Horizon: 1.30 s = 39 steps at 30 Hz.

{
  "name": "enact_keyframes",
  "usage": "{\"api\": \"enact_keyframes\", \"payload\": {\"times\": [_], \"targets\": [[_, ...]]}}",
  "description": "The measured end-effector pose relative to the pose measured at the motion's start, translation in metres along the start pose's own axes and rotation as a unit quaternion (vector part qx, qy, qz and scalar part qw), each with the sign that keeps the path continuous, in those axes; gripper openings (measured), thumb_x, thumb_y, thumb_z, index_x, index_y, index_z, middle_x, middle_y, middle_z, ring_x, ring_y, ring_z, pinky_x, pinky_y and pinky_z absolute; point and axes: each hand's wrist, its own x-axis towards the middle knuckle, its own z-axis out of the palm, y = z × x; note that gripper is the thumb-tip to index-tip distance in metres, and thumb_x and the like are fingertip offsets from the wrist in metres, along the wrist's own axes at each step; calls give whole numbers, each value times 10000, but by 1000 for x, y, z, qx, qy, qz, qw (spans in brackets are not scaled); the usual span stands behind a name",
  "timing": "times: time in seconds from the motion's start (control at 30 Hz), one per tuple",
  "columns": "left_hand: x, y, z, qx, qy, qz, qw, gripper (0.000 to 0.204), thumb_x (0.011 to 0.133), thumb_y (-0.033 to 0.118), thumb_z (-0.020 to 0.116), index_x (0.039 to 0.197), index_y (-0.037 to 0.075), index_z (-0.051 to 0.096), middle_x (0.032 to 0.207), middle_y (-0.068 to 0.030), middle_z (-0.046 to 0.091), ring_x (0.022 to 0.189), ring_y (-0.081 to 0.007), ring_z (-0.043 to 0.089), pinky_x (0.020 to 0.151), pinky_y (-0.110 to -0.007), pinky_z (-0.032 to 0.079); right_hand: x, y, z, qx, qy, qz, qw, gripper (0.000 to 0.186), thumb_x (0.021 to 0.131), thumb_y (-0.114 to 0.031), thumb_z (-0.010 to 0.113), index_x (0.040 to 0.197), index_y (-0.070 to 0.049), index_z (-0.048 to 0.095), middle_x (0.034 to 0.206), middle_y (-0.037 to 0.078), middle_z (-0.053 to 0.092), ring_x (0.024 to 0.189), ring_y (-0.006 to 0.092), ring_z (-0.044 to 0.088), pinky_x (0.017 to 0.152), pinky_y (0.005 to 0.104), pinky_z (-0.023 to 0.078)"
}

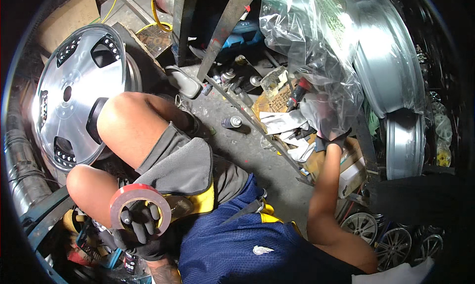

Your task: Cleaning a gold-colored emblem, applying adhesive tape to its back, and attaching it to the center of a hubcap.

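My left hand [141,234], in a dark grey glove, holds a roll of tape [117,210] with a red outer face. Its fingers show through the roll's core. My right arm stretches out to a low shelf, where my gloved right hand [332,138] is among clear plastic film [316,51] and white papers [287,122]; its fingers are hidden or blurred. A grey cloth [178,170] with yellow beneath it lies over my lap. Beside my knees stands a polished alloy wheel [74,113] with dark, bolt-lined windows.
Spray cans [231,122] stand on the grey floor [222,150]. A metal shelf edge [242,111] runs diagonally before a cardboard sheet [354,160]. Bare wheel rims [388,51] stack at the right, with spoked wheels [393,244] below. A yellow hose [158,22] hangs at the back.
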Motion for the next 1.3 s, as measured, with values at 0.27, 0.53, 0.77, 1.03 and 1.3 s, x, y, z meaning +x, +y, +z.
{"api": "enact_keyframes", "payload": {"times": [0.27,0.53,0.77,1.03,1.3], "targets": [[-15,-3,5,64,-77,-15,995,574,788,427,771,1028,-91,711,988,-201,726,802,-288,687,750,-374,541,57,-153,-8,51,32,-103,993,332,910,-258,645,1191,-83,679,1171,192,672,1129,378,622,971,482,489],[44,15,-2,144,-140,-49,978,566,782,430,771,993,-92,720,934,-196,735,755,-293,692,713,-377,545,-25,-302,-15,468,-299,-219,802,328,974,-273,565,1182,-52,691,1228,210,664,1136,369,633,1011,459,472],[27,7,-13,185,-203,-91,957,560,776,433,771,961,-94,729,886,-191,743,714,-297,696,680,-379,549,-135,-329,115,521,-552,-45,650,356,994,-310,525,1194,-63,683,1187,234,680,1118,391,645,964,455,492],[51,13,70,415,11,-105,904,538,832,510,714,869,-27,724,783,-148,722,668,-268,691,637,-390,537,-129,-386,170,403,-427,-88,805,279,915,-168,523,1140,-108,677,1185,220,680,1080,375,667,908,526,508],[30,21,72,311,170,20,935,519,859,527,671,884,10,715,776,-128,711,676,-259,687,646,-395,539,-96,-435,214,264,-350,-299,848,264,921,-221,580,1149,-114,660,1129,183,688,1030,377,685,837,507,534]]}}
